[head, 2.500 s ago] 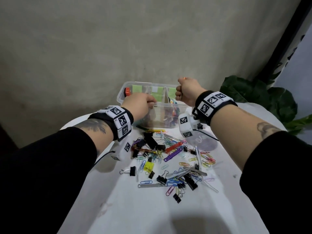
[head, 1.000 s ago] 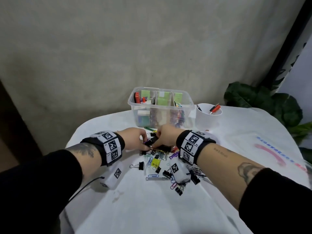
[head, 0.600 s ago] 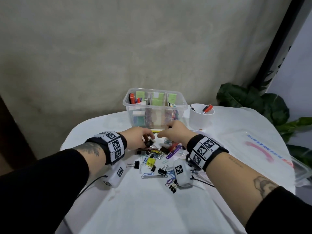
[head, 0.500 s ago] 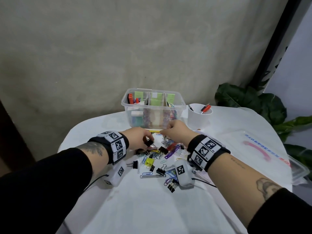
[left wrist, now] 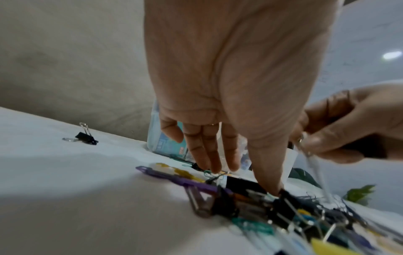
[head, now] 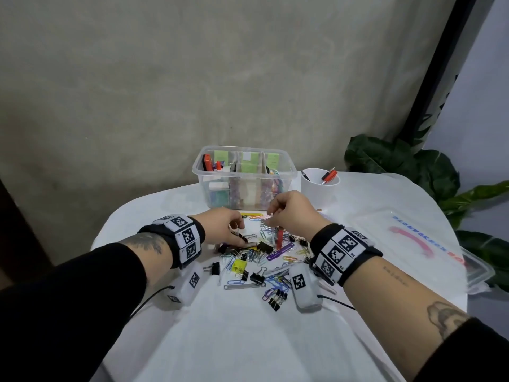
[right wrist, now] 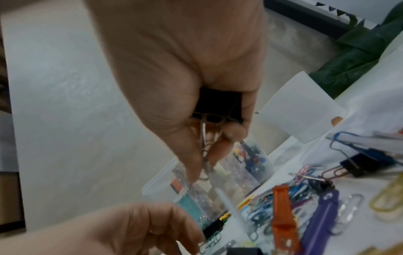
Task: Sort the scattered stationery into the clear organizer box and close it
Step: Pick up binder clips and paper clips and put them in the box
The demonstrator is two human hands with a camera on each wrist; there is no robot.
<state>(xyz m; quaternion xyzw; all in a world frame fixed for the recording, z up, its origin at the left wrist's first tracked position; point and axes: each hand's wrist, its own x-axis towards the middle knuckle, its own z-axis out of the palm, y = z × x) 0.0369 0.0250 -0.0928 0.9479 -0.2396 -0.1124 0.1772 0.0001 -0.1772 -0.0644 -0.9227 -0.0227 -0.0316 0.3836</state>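
The clear organizer box [head: 242, 175] stands open at the back of the white table, partly filled. In front of it lies a pile of paper clips and binder clips [head: 259, 257]. My left hand [head: 238, 232] reaches into the pile's left side with straight fingers; its thumb touches a black binder clip [left wrist: 283, 200]. Just above the pile, my right hand [head: 271, 216] grips black binder clips [right wrist: 216, 101] in its palm. It also pinches a thin clear strip [right wrist: 226, 201] that hangs down to the pile.
A white cup [head: 319, 191] with red pens stands right of the box. The box's clear lid [head: 413, 232] lies on the table's right side. A lone black binder clip [left wrist: 86, 138] lies left of the pile. Leafy plants [head: 399, 161] stand beyond the right edge.
Both hands came down from the box to the pile. In the last half second the right hand lifted slightly with the clear strip, while the left hand stayed in the pile.
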